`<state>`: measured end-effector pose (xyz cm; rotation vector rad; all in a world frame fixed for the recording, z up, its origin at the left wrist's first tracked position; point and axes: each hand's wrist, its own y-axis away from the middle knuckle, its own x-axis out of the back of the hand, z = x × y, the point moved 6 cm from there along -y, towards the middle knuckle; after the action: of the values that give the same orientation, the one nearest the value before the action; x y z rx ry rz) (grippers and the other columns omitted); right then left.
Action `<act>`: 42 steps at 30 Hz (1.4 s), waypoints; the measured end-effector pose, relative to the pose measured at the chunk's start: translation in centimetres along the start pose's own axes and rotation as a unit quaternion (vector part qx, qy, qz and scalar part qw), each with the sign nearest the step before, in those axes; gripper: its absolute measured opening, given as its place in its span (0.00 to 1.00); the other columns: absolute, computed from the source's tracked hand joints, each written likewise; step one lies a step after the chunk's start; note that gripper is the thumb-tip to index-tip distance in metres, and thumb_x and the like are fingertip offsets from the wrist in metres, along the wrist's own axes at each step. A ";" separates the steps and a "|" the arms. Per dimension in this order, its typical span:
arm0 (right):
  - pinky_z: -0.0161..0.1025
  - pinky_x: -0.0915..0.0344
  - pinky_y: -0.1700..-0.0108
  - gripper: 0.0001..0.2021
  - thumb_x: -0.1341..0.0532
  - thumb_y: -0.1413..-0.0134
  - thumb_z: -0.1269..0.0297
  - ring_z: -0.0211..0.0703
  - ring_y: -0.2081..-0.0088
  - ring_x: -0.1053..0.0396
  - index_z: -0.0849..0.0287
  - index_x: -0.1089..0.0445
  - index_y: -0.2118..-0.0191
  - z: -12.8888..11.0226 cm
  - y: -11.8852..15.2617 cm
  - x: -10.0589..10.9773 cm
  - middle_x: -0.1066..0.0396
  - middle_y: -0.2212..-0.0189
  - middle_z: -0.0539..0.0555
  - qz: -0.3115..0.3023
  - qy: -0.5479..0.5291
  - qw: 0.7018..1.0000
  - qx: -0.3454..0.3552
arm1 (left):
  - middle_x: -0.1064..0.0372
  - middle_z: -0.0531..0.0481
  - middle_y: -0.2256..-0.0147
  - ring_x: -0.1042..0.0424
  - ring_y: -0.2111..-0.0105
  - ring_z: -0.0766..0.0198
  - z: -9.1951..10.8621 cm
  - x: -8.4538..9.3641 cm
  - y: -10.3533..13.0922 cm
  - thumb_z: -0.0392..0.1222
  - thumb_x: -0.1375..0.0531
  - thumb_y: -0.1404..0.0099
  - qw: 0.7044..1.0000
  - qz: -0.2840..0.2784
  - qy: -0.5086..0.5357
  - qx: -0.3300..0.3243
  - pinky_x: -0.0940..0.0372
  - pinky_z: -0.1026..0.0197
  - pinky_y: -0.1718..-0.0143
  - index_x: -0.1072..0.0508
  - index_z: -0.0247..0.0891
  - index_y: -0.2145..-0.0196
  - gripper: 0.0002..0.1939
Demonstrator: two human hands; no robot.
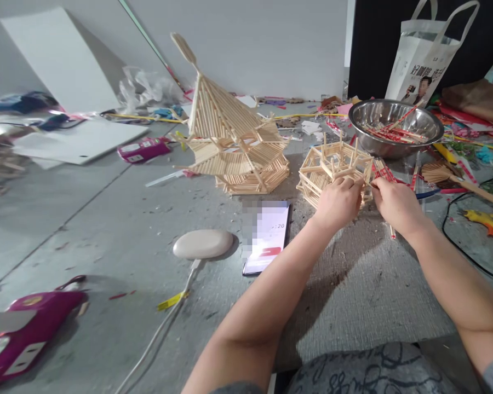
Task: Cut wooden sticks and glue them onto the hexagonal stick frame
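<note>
Pinching what looks like a thin stick between the left hand and the right hand, with the grip narrow on both sides, at the near right part of a small, open polygonal wooden-stick frame. Below the right hand, on the tabletop, more sticks with red ends. Just left of the frame, a taller tiered stick pagoda with a pointed roof. In front of the pagoda, a lit smartphone, partly behind the left forearm; left of that, a pale oval device with a white cable and yellow tag. Behind and right of the frame, a stainless-steel bowl holding sticks and red-and-white strips. Farther back, a white carrier bag. At far right, a yellow-and-orange glue gun near a black cord. Lower left, a magenta object; another farther back, left of the pagoda.
</note>
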<state>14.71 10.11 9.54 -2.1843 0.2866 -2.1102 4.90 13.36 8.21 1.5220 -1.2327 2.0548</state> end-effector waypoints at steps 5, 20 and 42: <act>0.38 0.47 0.72 0.13 0.50 0.42 0.63 0.46 0.70 0.30 0.60 0.30 0.60 -0.2 -0.3 0.4 0.26 0.71 0.58 -0.004 0.005 1.000 -0.022 | 0.29 0.42 0.68 0.31 0.66 0.57 0.2 -0.2 -0.1 0.36 0.53 0.36 1.000 0.016 -0.001 -0.009 0.34 0.55 0.65 0.30 0.30 0.59 0.14; 0.37 0.50 0.75 0.13 0.50 0.43 0.63 0.46 0.72 0.30 0.60 0.30 0.64 -0.5 -0.7 1.0 0.27 0.73 0.60 0.007 0.041 0.997 -0.057 | 0.30 0.44 0.71 0.31 0.66 0.57 0.5 -0.4 0.3 0.36 0.52 0.38 0.999 0.022 -0.027 0.006 0.36 0.56 0.66 0.30 0.32 0.62 0.13; 0.38 0.50 0.73 0.13 0.52 0.41 0.62 0.49 0.69 0.29 0.61 0.33 0.63 -0.9 -0.5 0.6 0.27 0.72 0.60 0.002 0.026 0.998 -0.057 | 0.29 0.44 0.70 0.31 0.66 0.57 0.4 -0.6 0.4 0.39 0.51 0.36 0.999 0.026 -0.020 0.019 0.37 0.57 0.68 0.33 0.33 0.50 0.18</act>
<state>13.88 10.51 10.31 -2.1899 0.4260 -2.2023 5.16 12.98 7.54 1.5712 -1.2679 2.1003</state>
